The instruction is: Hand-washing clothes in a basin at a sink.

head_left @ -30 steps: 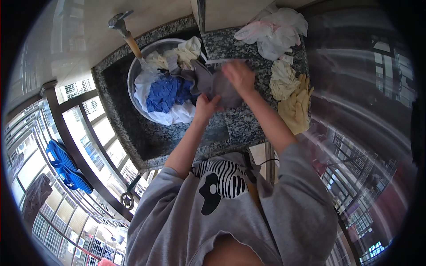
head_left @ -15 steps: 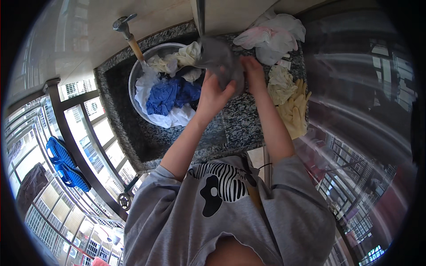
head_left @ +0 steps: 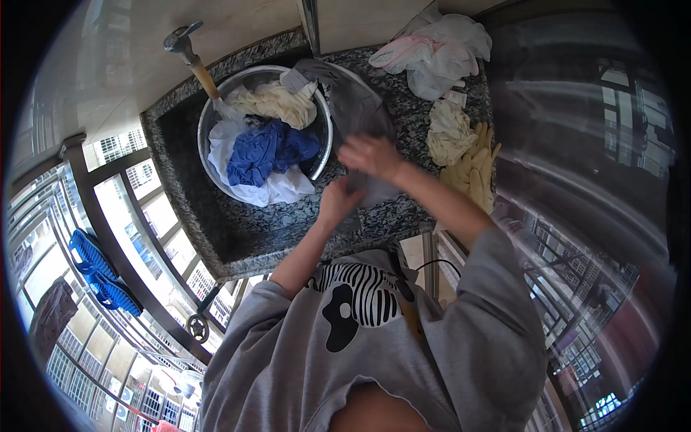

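A thin, dark grey, see-through cloth lies along the sink's stone ledge, its far end over the rim of the metal basin. My left hand is closed on its near part, thumb pointing up. Just above it my right hand grips the same cloth with curled fingers, slightly blurred. Left of both hands, the round metal basin holds a blue cloth, a cream cloth with a pale tag, and white cloth. Water runs from the tap into the basin.
Right on the ledge are a white mesh bag with pink trim, a crumpled cream cloth and yellow rubber gloves. The dark stone sink surrounds the basin. Blue slippers hang by the window bars at left.
The grey cloth, bunched up before, now lies stretched along the ledge. My right hand has moved left across it, and my left hand has come nearer to me.
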The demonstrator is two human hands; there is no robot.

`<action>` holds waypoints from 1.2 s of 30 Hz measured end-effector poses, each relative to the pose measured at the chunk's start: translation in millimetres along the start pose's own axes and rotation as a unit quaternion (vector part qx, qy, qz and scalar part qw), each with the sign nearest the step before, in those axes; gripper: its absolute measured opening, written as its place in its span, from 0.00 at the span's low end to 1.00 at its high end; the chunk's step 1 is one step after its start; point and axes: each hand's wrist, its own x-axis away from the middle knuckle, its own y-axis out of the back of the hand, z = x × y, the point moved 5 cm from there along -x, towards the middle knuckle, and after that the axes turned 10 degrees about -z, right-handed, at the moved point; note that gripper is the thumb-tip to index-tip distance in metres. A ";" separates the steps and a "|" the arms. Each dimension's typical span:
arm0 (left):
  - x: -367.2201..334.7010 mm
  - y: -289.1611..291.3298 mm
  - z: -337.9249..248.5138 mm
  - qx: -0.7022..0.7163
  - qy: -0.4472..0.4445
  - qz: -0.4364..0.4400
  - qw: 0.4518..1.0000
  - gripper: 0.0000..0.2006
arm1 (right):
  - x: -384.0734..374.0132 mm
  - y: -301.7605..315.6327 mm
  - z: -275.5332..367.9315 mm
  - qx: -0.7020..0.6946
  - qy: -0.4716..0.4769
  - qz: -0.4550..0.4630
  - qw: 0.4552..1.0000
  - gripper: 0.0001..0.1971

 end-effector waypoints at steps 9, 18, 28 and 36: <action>-9.2 7.8 8.9 -0.038 0.040 -0.058 0.997 0.20 | -3.8 -19.9 -21.6 0.010 -0.034 -0.059 0.998 0.07; -14.9 10.5 -0.5 -0.083 0.020 -0.056 0.995 0.20 | -19.2 -15.9 -48.5 0.141 -0.064 -0.077 0.985 0.04; -13.7 9.0 -6.5 -0.091 0.001 -0.064 0.994 0.19 | -52.5 11.5 -68.1 0.119 -0.088 -0.176 0.973 0.07; -18.4 16.3 -14.5 -0.113 0.047 -0.057 0.991 0.21 | -37.8 -9.8 -44.3 0.086 -0.089 -0.120 0.985 0.07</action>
